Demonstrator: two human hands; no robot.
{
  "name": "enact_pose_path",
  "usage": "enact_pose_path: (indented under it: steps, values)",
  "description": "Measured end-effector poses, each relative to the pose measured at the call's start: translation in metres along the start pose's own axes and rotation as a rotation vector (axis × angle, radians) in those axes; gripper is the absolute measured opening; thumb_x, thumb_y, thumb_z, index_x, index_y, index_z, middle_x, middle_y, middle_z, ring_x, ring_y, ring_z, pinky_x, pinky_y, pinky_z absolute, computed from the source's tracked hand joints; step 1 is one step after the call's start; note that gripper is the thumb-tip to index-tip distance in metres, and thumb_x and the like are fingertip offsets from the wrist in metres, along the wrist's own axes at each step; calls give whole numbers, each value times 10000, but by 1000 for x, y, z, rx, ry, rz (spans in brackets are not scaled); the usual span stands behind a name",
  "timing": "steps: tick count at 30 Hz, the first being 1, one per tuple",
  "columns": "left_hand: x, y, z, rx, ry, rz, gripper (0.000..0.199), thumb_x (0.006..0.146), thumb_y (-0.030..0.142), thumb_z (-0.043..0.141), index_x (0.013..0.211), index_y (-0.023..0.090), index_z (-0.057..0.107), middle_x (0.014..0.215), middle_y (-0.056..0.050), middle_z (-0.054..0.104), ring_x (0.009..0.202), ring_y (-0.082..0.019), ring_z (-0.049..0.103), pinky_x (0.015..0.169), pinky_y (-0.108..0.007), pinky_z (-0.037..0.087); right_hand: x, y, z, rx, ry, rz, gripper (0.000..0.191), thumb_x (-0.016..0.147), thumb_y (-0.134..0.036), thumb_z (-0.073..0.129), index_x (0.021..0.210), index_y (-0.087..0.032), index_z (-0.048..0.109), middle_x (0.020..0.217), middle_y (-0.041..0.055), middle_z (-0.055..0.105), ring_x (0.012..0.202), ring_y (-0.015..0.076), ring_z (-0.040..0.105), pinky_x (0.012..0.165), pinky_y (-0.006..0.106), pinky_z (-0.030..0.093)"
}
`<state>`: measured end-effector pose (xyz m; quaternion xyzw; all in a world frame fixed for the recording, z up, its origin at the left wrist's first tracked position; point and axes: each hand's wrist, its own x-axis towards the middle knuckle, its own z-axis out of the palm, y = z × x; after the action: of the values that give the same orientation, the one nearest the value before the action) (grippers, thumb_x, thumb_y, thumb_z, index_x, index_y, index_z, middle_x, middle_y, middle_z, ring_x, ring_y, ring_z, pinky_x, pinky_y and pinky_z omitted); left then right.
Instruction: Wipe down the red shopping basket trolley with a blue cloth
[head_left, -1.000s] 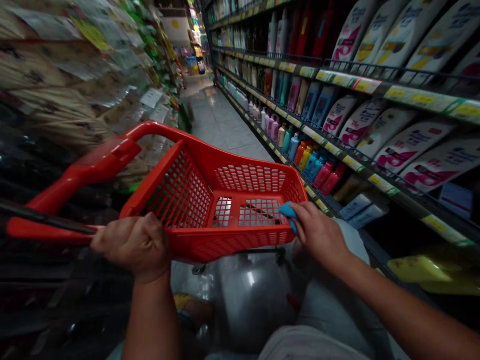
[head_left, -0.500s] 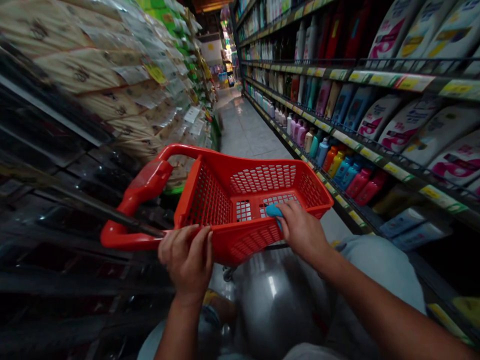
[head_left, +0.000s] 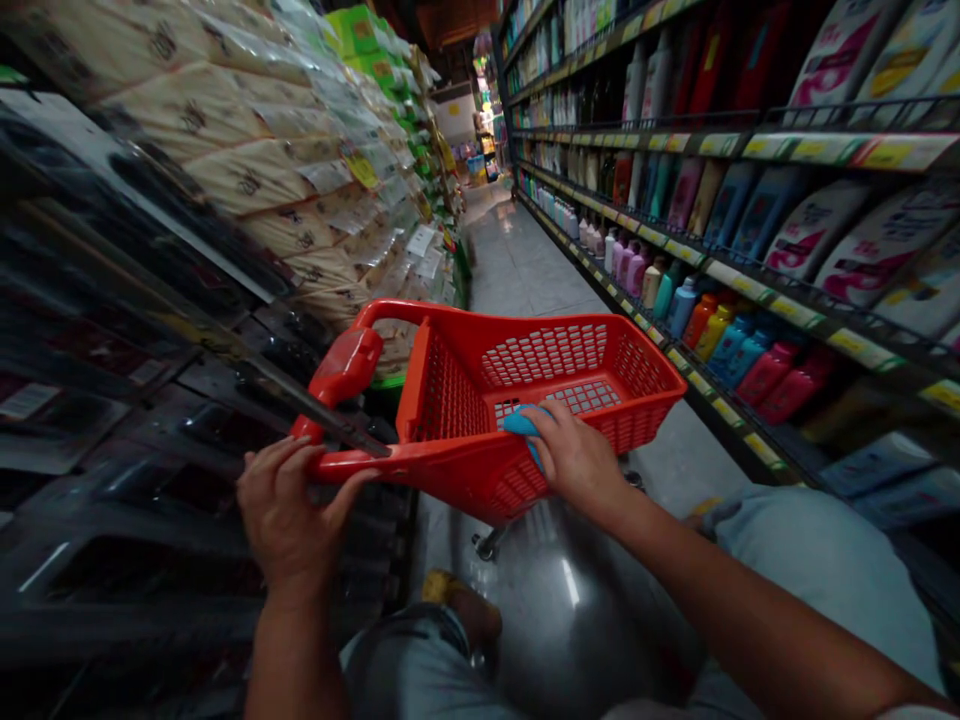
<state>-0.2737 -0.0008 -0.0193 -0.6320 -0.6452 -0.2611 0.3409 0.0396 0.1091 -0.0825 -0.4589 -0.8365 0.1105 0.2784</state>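
A red plastic shopping cart (head_left: 442,480) stands in front of me, its basket walls pierced by rows of slots. My left hand (head_left: 289,515) is closed on the near corner of its red handle, fingers over the top and thumb along the near bar. Pinched in my right hand (head_left: 581,455) is a blue cloth (head_left: 521,422), pressed over the near rim of the basket. Part of the cloth hangs outside the rim; the rest is hidden under my fingers. A thin dark bar (head_left: 330,410) crosses above the handle and ends at the rim.
Shelves of bottles (head_left: 772,370) line the right side, close to my knee (head_left: 817,560). On the left rise stacked beige packs (head_left: 247,180) and dark boxed goods. A tiled aisle (head_left: 517,260) runs ahead between them.
My left hand has moved from the near basket rim leftward onto the handle corner. The right hand has slid left along the rim with the cloth. The view has shifted slightly.
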Motion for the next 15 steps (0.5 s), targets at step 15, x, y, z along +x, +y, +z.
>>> enact_pose_path:
  steps: [15]
  values:
    - [45, 41, -24, 22, -133, 455, 390, 918, 574, 579, 773, 224, 675, 728, -23, 722, 653, -185, 666, 603, -310, 465, -10, -31, 45, 334, 366, -186, 438, 920, -208, 558, 1348, -300, 578, 1337, 88, 525, 1039, 218, 638, 863, 360, 598]
